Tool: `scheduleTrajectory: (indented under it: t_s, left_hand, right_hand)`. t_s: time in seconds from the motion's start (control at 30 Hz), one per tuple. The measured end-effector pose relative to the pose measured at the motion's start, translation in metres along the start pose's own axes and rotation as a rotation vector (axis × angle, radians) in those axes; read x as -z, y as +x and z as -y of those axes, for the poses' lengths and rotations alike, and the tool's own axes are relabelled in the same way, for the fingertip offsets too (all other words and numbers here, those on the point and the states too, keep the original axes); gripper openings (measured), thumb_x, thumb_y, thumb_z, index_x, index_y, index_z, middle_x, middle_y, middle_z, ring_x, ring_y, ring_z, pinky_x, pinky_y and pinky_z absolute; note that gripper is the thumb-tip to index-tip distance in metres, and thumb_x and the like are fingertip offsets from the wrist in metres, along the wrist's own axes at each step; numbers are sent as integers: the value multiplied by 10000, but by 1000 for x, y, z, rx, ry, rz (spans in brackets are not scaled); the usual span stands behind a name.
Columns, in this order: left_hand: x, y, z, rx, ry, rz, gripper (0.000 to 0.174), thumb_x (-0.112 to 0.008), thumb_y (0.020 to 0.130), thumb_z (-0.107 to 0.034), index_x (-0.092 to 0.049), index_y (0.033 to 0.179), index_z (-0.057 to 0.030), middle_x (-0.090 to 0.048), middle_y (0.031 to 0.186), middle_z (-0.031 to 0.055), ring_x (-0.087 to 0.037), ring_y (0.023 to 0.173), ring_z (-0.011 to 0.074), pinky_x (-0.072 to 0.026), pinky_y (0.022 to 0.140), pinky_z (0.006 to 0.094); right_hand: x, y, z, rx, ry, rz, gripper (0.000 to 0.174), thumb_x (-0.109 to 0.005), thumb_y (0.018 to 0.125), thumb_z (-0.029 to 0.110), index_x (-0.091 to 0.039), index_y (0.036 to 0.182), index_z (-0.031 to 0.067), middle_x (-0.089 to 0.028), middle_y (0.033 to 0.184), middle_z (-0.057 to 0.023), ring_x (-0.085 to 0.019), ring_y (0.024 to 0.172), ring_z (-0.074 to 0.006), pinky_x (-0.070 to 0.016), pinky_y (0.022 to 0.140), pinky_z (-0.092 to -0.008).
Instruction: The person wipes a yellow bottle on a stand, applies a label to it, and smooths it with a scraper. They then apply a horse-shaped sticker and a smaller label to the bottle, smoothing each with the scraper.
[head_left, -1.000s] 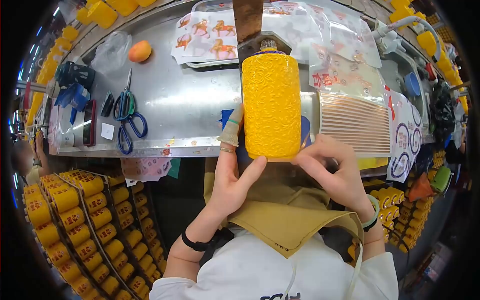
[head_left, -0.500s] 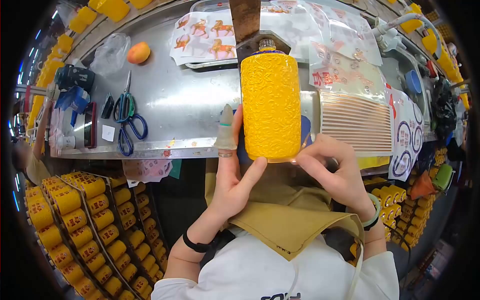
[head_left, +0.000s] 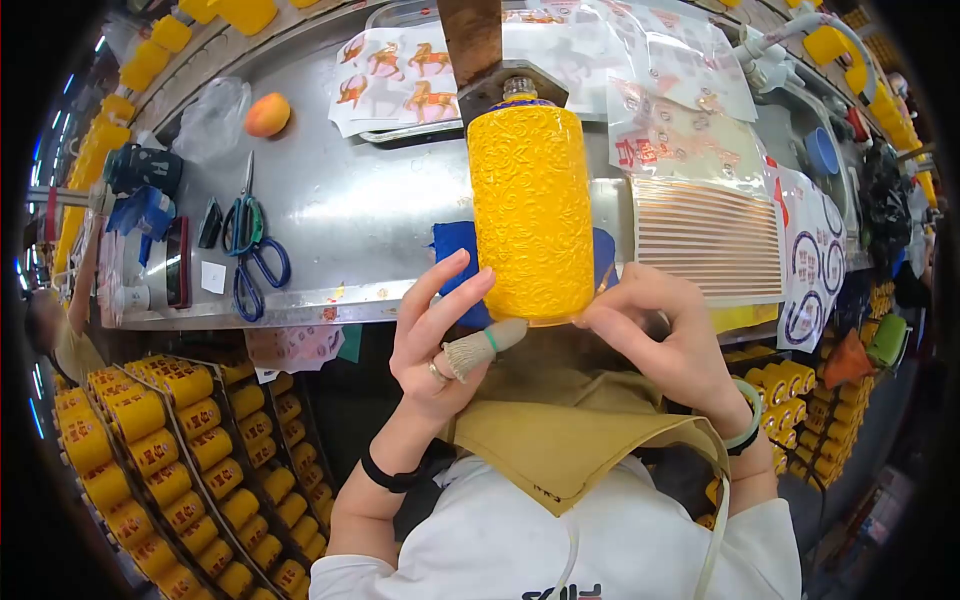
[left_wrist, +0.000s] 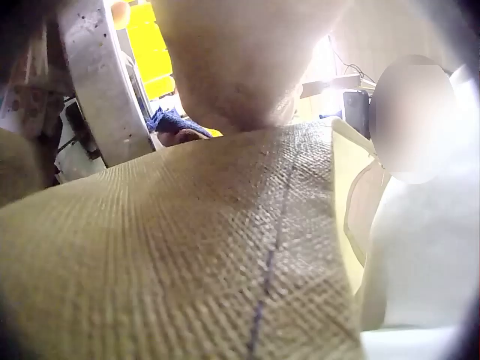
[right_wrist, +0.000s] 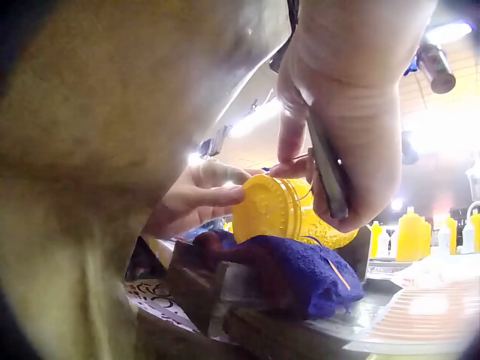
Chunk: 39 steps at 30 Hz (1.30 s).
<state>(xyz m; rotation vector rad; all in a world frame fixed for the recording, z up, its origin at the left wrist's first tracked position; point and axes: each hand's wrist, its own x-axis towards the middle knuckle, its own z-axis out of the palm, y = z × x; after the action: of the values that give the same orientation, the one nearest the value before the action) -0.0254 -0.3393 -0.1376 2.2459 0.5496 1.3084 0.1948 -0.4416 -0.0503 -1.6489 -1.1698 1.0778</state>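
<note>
A yellow embossed bottle (head_left: 531,210) lies with its glass neck against a metal holder (head_left: 548,82) and its base toward the person. Near the base, the left hand (head_left: 440,345) touches the bottle with a finger in a ribbed finger cot (head_left: 470,353); two other fingers extend along its side. At the base's right edge, the right hand (head_left: 665,340) has thumb and forefinger together. The right wrist view shows a flat dark metal tool (right_wrist: 326,169) held in that hand, its exact kind unclear. A thin orange strip (right_wrist: 335,271) trails below the bottle, over blue cloth (right_wrist: 300,277).
Scissors (head_left: 248,245), a peach (head_left: 267,115) and a phone (head_left: 178,262) lie left on the metal table. Horse decal sheets (head_left: 390,80) lie behind; a copper-striped sheet (head_left: 705,240) is at right. Racks of yellow bottles (head_left: 185,465) stand below left.
The left hand has turned over: its thumb has left the base, and the finger with the cot has come down there from the bottle's side. The right hand stays at the base edge.
</note>
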Motion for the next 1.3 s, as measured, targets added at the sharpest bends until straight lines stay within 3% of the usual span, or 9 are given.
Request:
scheduleTrajectory:
  t_s: [0.23,0.3,0.4,0.47,0.53,0.87,1.03,1.13,1.3]
  left_hand:
    - [-5,9,-14,-22,109,9,275,-779,779,-10,-835,990,-177,-696,1279,91,-614,1245,334,-575,990,387]
    - [-3,13,-16,-93,117,133,216,-809,778,21,-790,941,-120,-701,1235,159,-648,1185,368,-575,944,413]
    - [-6,16,-10,-54,17,45,241,-806,769,31,-791,957,-120,-712,1200,158,-677,1134,378,-588,919,411]
    - [-10,16,-11,-68,19,-4,191,-832,759,5,-812,907,-113,-738,1157,91,-704,1096,312,-624,903,359]
    - [-13,6,-13,135,-24,-70,207,-831,754,35,-808,909,-100,-737,1151,102,-699,1128,317,-622,918,363]
    - [-9,15,-27,-17,77,78,245,-762,809,69,-791,1008,-72,-700,1230,121,-639,1207,334,-596,990,426]
    - [-19,6,-8,-74,-20,-65,334,-832,753,44,-766,1067,-49,-705,1209,124,-677,1144,326,-606,952,410]
    - [-17,-1,-15,273,-92,-100,346,-840,734,65,-753,1055,-28,-690,1221,176,-698,1112,321,-607,928,372]
    - [-16,-3,-13,-82,114,-57,348,-771,779,96,-785,1075,-87,-657,1298,166,-661,1169,355,-599,981,418]
  right_hand:
    - [5,-1,-5,-4,16,3,84,-726,906,74,-764,922,1,-608,760,2,-463,649,-65,-369,588,-249]
    - [6,0,-5,-1,7,6,83,-726,906,74,-763,918,1,-613,760,-1,-466,647,-64,-370,585,-250]
    - [8,-1,-1,9,-11,11,80,-728,903,74,-762,912,2,-621,757,-8,-469,640,-65,-371,579,-252]
    - [9,-1,-2,13,-16,8,79,-731,900,74,-761,909,2,-623,754,-12,-470,636,-68,-372,576,-255]
    - [11,0,-5,44,-30,4,73,-739,890,74,-758,896,4,-624,749,-21,-476,636,-77,-375,577,-260]
    - [14,0,-12,50,-57,-35,79,-755,880,78,-751,868,-1,-597,722,-19,-460,620,-92,-363,565,-280]
    - [14,-1,-9,45,-36,-31,82,-759,877,80,-751,861,0,-613,728,-26,-471,620,-93,-373,569,-276]
    - [13,0,-8,54,-44,-19,86,-762,876,87,-755,869,1,-618,725,-28,-475,620,-94,-377,569,-275]
    - [16,2,-12,45,-71,-15,85,-761,873,90,-760,878,5,-603,709,-26,-467,614,-95,-374,566,-278]
